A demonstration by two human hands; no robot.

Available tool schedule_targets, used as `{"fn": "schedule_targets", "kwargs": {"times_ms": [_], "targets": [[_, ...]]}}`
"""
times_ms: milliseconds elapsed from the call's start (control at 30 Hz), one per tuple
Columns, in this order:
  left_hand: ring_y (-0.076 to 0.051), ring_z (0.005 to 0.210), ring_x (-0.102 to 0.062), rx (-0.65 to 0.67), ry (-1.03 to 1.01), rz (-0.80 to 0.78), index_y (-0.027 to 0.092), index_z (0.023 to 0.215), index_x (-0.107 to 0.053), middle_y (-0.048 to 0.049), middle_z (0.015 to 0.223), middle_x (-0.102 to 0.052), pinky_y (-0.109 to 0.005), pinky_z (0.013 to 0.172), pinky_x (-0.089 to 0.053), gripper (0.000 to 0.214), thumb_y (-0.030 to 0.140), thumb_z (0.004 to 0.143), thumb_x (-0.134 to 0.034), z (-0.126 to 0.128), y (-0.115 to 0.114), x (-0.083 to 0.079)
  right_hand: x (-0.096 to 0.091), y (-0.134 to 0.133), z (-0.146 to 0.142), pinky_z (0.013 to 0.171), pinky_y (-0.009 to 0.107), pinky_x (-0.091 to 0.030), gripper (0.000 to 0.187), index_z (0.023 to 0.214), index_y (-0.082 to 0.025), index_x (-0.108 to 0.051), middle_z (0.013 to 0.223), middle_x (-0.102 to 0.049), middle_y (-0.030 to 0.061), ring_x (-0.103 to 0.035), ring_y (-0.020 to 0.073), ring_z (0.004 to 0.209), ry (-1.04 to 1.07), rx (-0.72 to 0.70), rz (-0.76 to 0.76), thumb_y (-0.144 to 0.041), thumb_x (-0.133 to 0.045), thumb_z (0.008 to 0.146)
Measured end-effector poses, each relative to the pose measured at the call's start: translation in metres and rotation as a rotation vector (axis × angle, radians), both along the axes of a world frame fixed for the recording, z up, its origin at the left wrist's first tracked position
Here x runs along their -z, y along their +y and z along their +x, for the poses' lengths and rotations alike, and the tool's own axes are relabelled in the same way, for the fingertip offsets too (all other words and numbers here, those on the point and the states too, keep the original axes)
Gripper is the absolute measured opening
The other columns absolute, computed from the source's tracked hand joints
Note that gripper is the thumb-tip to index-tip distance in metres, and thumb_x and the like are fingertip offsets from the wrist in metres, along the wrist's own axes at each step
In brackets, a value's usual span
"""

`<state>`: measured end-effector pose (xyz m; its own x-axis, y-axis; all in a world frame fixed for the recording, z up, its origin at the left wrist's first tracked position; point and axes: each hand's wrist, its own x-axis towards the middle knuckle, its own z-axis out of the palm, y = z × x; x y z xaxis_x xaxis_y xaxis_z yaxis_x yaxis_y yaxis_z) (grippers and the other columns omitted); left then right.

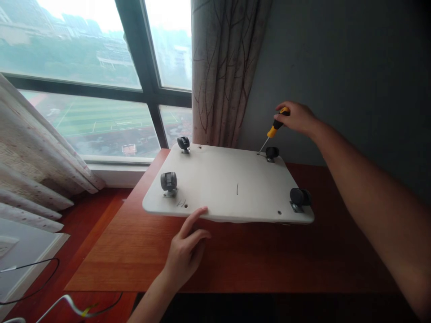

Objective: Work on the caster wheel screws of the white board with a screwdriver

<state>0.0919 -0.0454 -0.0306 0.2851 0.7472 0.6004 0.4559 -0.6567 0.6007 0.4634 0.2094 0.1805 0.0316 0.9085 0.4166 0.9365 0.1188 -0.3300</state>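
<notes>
A white board (215,179) with rounded corners lies on the reddish wooden table, its casters pointing up. Black casters stand near its corners: a back left caster (183,143), a front left caster (169,181), a back right caster (272,152) and a front right caster (299,196). My right hand (295,115) grips the handle of a yellow and black screwdriver (275,127). The tilted shaft reaches down to a hole by the back right caster. With its index fingertip, my left hand (188,246) touches the board's front edge; the thumb is apart and nothing is held.
The wooden table (256,260) extends in front of the board. Behind it are a window (101,112), a patterned curtain (222,76) and a grey wall (336,67). Another curtain (27,166) hangs at the left. A white cable (72,305) runs at the lower left.
</notes>
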Motion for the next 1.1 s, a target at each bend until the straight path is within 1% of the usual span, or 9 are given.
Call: {"fn": "schedule_targets", "kwargs": {"times_ms": [133,267,333,467,567,800,867,1000,1100], "targets": [[-0.021,0.12,-0.065,0.008,-0.007,0.002,0.019,0.089,-0.066,-0.0109,0.153,-0.046,-0.028,0.095,-0.054,0.029,-0.001,0.088,-0.045,-0.001,0.0,0.001,0.002,-0.005,-0.004,0.088,0.053,-0.05,0.036,0.109,-0.027,-0.066,0.104,-0.07,0.0132,-0.062,0.0358,0.105,-0.062,0.145,0.066,-0.051,-0.068,0.083],[-0.02,0.112,-0.068,0.01,-0.013,-0.009,0.019,0.09,-0.066,-0.0114,0.153,-0.046,-0.028,0.092,-0.055,0.028,0.0,0.089,-0.046,-0.001,-0.001,0.002,-0.002,0.0,-0.007,0.086,0.043,-0.055,0.037,0.12,-0.027,-0.061,0.121,-0.068,0.0095,-0.064,0.0278,0.104,0.045,-0.023,-0.098,-0.03,-0.064,0.084],[-0.018,0.106,-0.069,0.017,-0.019,-0.017,0.018,0.09,-0.066,-0.0119,0.153,-0.045,-0.027,0.089,-0.056,0.028,0.0,0.089,-0.046,-0.001,-0.001,0.002,-0.004,0.0,-0.007,0.083,0.04,-0.056,0.039,0.121,-0.028,-0.061,0.122,-0.068,0.007,-0.065,0.025,0.101,0.063,-0.067,-0.122,-0.027,-0.064,0.082],[-0.021,0.116,-0.066,0.018,-0.008,-0.024,0.019,0.091,-0.066,-0.0116,0.153,-0.045,-0.028,0.093,-0.054,0.028,-0.001,0.089,-0.045,-0.001,-0.001,0.001,-0.002,-0.005,-0.013,0.087,0.049,-0.052,0.039,0.113,-0.028,-0.064,0.112,-0.069,0.0107,-0.063,0.0326,0.104,-0.049,0.042,0.011,-0.043,-0.072,0.078],[-0.021,0.121,-0.063,0.017,-0.009,-0.01,0.019,0.09,-0.066,-0.0107,0.153,-0.046,-0.028,0.096,-0.053,0.029,-0.001,0.088,-0.045,-0.001,0.0,0.0,-0.001,-0.008,-0.023,0.086,0.052,-0.051,0.039,0.109,-0.029,-0.065,0.102,-0.07,0.0111,-0.063,0.0344,0.1,-0.143,0.103,0.046,-0.052,-0.069,0.079],[-0.016,0.105,-0.069,0.021,-0.011,-0.017,0.019,0.091,-0.066,-0.0105,0.154,-0.044,-0.025,0.089,-0.054,0.029,-0.001,0.088,-0.045,-0.002,-0.001,0.002,-0.007,0.0,-0.024,0.075,0.041,-0.056,0.035,0.11,-0.029,-0.065,0.118,-0.068,0.0072,-0.066,0.0265,0.091,0.001,0.012,-0.092,-0.035,-0.069,0.076],[-0.015,0.101,-0.07,0.022,-0.018,-0.022,0.018,0.091,-0.066,-0.0109,0.153,-0.045,-0.025,0.086,-0.055,0.028,-0.001,0.089,-0.045,-0.002,-0.001,0.002,-0.006,-0.002,-0.02,0.079,0.043,-0.055,0.032,0.105,-0.027,-0.065,0.113,-0.069,0.0082,-0.066,0.0282,0.095,-0.035,0.071,-0.037,-0.039,-0.071,0.076],[-0.016,0.097,-0.07,0.019,-0.016,-0.029,0.018,0.09,-0.066,-0.0112,0.153,-0.045,-0.026,0.085,-0.056,0.028,-0.001,0.088,-0.046,-0.001,-0.001,0.001,0.0,-0.012,-0.02,0.084,0.052,-0.048,0.044,0.098,-0.02,-0.062,0.104,-0.068,0.0201,-0.062,0.0379,0.1,-0.162,0.269,0.073,-0.058,-0.07,0.078],[-0.018,0.103,-0.07,0.012,-0.017,-0.014,0.019,0.09,-0.066,-0.011,0.152,-0.046,-0.028,0.088,-0.056,0.028,-0.001,0.087,-0.046,-0.001,-0.002,0.0,0.003,-0.017,-0.021,0.086,0.053,-0.045,0.045,0.099,-0.021,-0.06,0.104,-0.067,0.0215,-0.06,0.0386,0.101,-0.144,0.271,0.086,-0.06,-0.07,0.079]]}}
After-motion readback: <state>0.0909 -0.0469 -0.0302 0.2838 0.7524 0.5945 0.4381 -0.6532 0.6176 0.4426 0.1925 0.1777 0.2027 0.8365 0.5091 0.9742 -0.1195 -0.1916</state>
